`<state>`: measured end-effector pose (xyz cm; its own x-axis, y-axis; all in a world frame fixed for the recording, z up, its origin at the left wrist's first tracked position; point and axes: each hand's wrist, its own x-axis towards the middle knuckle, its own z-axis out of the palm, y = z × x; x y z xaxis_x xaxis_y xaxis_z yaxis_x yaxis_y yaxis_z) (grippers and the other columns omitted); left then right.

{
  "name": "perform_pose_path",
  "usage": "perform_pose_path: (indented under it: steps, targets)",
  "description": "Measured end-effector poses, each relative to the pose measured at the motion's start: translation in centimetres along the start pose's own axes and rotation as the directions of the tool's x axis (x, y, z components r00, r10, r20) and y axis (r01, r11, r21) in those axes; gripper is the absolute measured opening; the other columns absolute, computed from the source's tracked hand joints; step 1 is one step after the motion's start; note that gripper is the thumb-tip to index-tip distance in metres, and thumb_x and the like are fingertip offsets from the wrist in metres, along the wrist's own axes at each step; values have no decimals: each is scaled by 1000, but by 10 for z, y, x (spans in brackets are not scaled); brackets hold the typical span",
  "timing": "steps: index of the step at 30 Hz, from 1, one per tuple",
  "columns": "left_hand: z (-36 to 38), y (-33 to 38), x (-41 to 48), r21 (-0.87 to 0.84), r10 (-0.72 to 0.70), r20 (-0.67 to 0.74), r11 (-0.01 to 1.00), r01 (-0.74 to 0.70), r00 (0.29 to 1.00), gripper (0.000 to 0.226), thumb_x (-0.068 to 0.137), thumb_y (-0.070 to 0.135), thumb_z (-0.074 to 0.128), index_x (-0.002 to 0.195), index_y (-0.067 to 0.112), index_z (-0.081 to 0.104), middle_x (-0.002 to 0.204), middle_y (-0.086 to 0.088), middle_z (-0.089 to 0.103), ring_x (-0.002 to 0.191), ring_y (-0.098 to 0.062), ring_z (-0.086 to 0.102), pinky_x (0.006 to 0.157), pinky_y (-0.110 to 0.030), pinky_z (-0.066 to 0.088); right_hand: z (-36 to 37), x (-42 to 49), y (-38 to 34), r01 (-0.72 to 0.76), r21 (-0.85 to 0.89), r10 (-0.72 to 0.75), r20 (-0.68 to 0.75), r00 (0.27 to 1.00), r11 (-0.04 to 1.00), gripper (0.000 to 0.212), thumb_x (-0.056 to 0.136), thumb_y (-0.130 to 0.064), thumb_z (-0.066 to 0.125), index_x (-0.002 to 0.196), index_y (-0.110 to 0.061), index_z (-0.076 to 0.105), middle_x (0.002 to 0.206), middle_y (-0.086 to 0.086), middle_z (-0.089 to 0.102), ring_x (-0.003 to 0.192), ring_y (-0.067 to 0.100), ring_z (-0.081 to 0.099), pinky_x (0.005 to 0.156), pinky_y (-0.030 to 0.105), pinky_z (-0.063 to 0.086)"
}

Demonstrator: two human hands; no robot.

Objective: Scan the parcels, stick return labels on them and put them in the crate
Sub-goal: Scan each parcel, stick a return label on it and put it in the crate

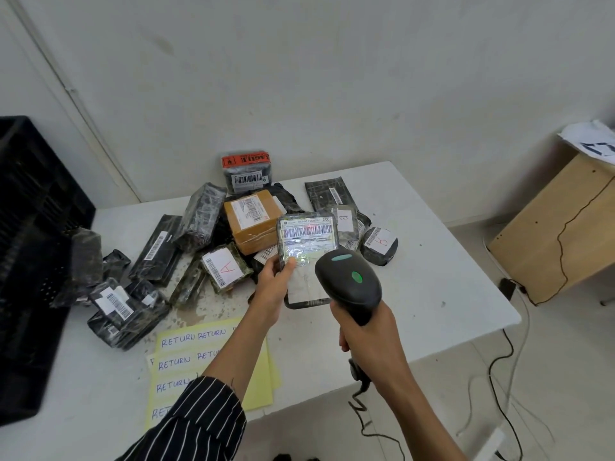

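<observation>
The left hand (273,282), on a striped-sleeved arm, grips a plastic-wrapped parcel (307,234) by its lower left edge, thumb on the front. It holds the parcel clear of the table (432,277), label tilted up toward the person, likely so the barcode faces the scanner (349,281). The right hand (366,334) is wrapped around the scanner's handle, aiming its head at that barcode, where a faint red glow seems to lie. This looks like the scanning step; no return label shows on the parcel.

Behind, a pile of parcels (199,221) lies on the stained white table. Yellow label sheets (193,341), handwritten RETURN, lie near the person, within easy reach. A black crate (33,227) stands at the table's left end. The wall (332,78) is plain white. A wooden cabinet (549,234) stands to the right, and cables (506,361) trail over the floor.
</observation>
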<state>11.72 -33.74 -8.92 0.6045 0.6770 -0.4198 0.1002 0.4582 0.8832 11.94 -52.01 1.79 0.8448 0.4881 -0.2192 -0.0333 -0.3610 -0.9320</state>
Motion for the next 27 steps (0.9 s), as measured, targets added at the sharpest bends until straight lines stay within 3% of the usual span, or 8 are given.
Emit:
perform_pose_path:
  steps: [8,14,16,19,22,24,27]
  targets:
    - [3,1,1,-13,-7,-14,1000,7,1000,44,93,20,57,135,13,45,124,-6,61,108,-22,60,95,-42,50,1,-4,-1,-24,17,24,21,999,1000,28,86,-25,62,76,1,55,56,7,55,41,4,47,43,10,38]
    - [2,-2,-1,29,-31,-12,999,31,999,42,93,23,57,133,12,47,120,-4,62,106,-21,61,93,-40,50,1,0,7,-17,13,17,-26,1000,1000,25,85,-24,62,76,-2,54,53,4,54,43,7,49,44,13,39]
    - [-2,-7,-4,111,-66,-13,992,67,998,42,93,28,58,130,13,48,119,-5,62,105,-21,62,93,-40,50,-4,11,20,9,-43,-13,-88,996,999,20,85,-26,64,85,-10,53,62,-1,57,53,8,53,50,15,40]
    - [-7,-22,-14,191,-145,28,972,137,989,33,94,31,54,123,14,52,120,-6,62,106,-23,61,95,-41,49,-17,38,57,3,-234,-32,-123,992,972,27,87,-19,63,105,-12,43,93,1,57,80,18,56,65,25,41]
    - [-10,-41,-26,254,-214,58,948,193,975,37,96,32,49,127,12,51,123,-6,61,108,-23,60,90,-37,50,-30,73,108,-81,-550,19,-118,993,831,39,90,-13,57,118,5,36,113,23,44,94,42,53,73,41,44]
    - [-11,-53,-33,318,-243,47,923,216,969,36,98,33,47,125,10,50,121,-7,61,108,-25,59,86,-35,49,-37,93,134,-127,-719,46,-131,990,683,46,91,-17,54,123,8,32,116,27,42,96,44,51,74,45,43]
    - [-10,-67,-37,428,-261,13,874,230,965,32,98,38,43,115,11,51,118,-9,59,107,-27,58,90,-41,49,-43,110,149,-139,-838,30,-145,989,527,43,91,-18,57,121,6,38,111,25,46,92,40,54,69,40,42]
